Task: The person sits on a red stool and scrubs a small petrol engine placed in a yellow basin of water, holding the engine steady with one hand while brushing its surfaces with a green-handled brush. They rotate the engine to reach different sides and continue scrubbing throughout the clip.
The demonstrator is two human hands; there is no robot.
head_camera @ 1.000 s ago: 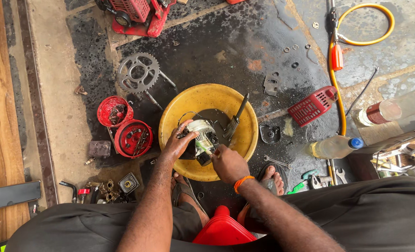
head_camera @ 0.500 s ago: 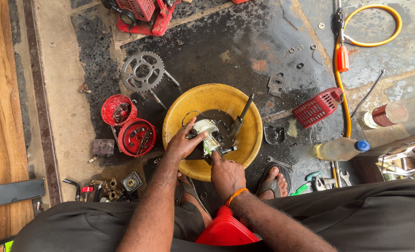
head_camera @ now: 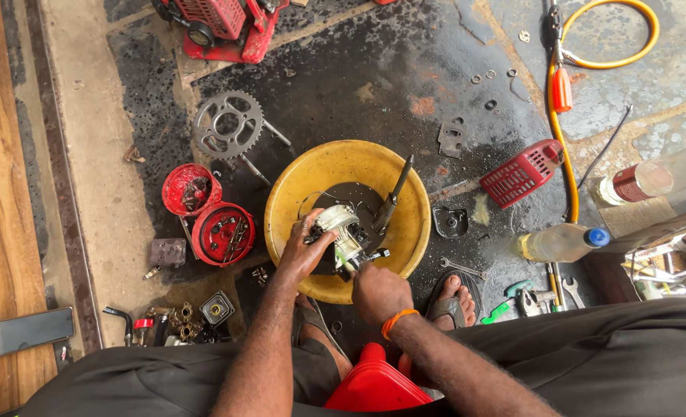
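The small engine part (head_camera: 341,232), white and dark metal, sits inside the yellow basin (head_camera: 312,174) on the oil-stained floor (head_camera: 389,69), at the basin's 7 o'clock. The left hand (head_camera: 303,251) is wrapped around the part's left side, fingers closed on it. The right hand (head_camera: 379,292), with an orange band at the wrist, is fisted just below the part at 5 o'clock; what its grip holds cannot be told. A dark brush (head_camera: 391,202) leans in the basin at 2 o'clock. Outside the basin, 2 red round covers (head_camera: 221,232) lie at 9 o'clock, a toothed sprocket (head_camera: 227,123) at 10 o'clock, a red grille cover (head_camera: 522,172) at 3 o'clock, and a clear plastic bottle (head_camera: 560,242) at 4 o'clock. A red container (head_camera: 374,386) stands between the person's knees.
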